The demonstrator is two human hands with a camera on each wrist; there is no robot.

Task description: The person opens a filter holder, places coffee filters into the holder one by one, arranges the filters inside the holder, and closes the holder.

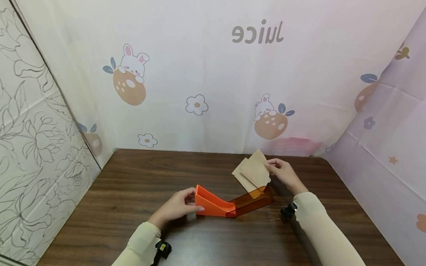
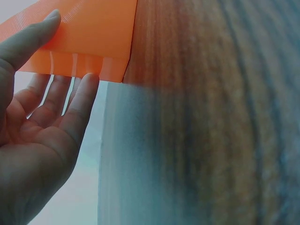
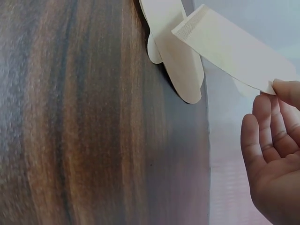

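Note:
My left hand (image 1: 176, 205) grips the tall end of an orange filter holder (image 1: 213, 207), thumb on the near side, fingers behind. In the left wrist view its orange wall (image 2: 93, 35) fills the upper left. A see-through brown lid (image 1: 251, 204) slants out from the holder's low right end. At the back right, my right hand (image 1: 287, 174) pinches the edge of a tan paper coffee filter (image 3: 234, 49) between thumb and fingertips, lifted off the table. Beneath it a few more paper filters (image 3: 180, 65) lie overlapping, their exact number hard to tell.
The dark wood table (image 1: 143, 184) ends at a white printed curtain (image 1: 173, 74) behind. Another patterned curtain (image 1: 392, 147) hangs at the right, and a flower-print panel (image 1: 36, 140) stands along the left. Black wrist cameras (image 1: 288, 212) sit below both sleeves.

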